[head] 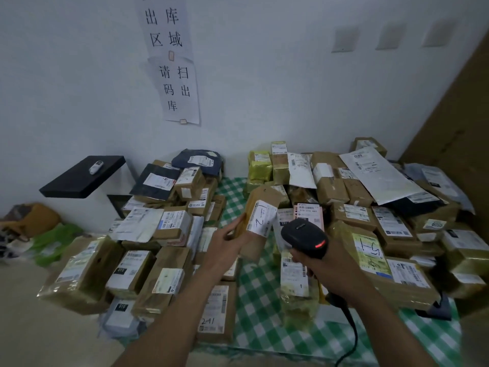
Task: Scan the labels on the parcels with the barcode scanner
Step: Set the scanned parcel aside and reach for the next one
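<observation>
My left hand (225,247) grips a brown cardboard parcel (260,201) held up over the middle of the table, its white label (260,217) with handwritten marks facing me. My right hand (321,266) holds a black corded barcode scanner (304,238) just right of the parcel, a red light glowing on its head. The scanner's cable (349,337) drops toward the lower edge. Several labelled parcels lie in two heaps on the table, one heap on the left (148,250) and one on the right (370,205).
The table wears a green-and-white checked cloth (260,313). A black-topped white cabinet (82,176) stands at the left against the wall, a small device on it. Paper signs (176,83) hang on the wall. Bags (39,234) lie on the floor far left.
</observation>
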`<state>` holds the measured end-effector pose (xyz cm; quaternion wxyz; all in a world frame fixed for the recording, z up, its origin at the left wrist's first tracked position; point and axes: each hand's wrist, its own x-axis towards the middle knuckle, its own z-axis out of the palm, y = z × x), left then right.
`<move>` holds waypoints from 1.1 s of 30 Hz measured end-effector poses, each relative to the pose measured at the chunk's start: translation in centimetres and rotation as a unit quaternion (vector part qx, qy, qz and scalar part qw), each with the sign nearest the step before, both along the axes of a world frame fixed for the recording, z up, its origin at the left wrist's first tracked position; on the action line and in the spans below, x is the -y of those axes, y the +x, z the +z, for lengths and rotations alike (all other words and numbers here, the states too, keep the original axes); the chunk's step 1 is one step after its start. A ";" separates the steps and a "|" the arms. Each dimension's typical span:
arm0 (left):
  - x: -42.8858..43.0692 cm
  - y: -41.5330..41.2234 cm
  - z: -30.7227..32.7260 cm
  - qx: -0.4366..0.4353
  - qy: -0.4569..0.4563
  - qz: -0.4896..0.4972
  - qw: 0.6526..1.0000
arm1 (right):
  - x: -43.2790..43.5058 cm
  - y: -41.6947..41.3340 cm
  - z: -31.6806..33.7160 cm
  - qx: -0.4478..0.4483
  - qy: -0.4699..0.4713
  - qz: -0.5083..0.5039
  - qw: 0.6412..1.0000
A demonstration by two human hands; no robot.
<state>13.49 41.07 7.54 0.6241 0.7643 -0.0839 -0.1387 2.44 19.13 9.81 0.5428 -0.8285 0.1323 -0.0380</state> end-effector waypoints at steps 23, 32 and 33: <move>-3.8 5.2 1.6 -0.015 0.220 -0.045 0.974 | -3.1 1.9 0.9 -0.059 -0.059 0.134 0.987; -4.5 5.3 0.5 -0.026 0.225 -0.033 0.974 | -3.1 2.1 0.7 -0.068 -0.060 0.152 0.984; -4.7 5.5 0.1 -0.028 0.223 -0.028 0.974 | -3.1 2.1 0.6 -0.068 -0.058 0.152 0.984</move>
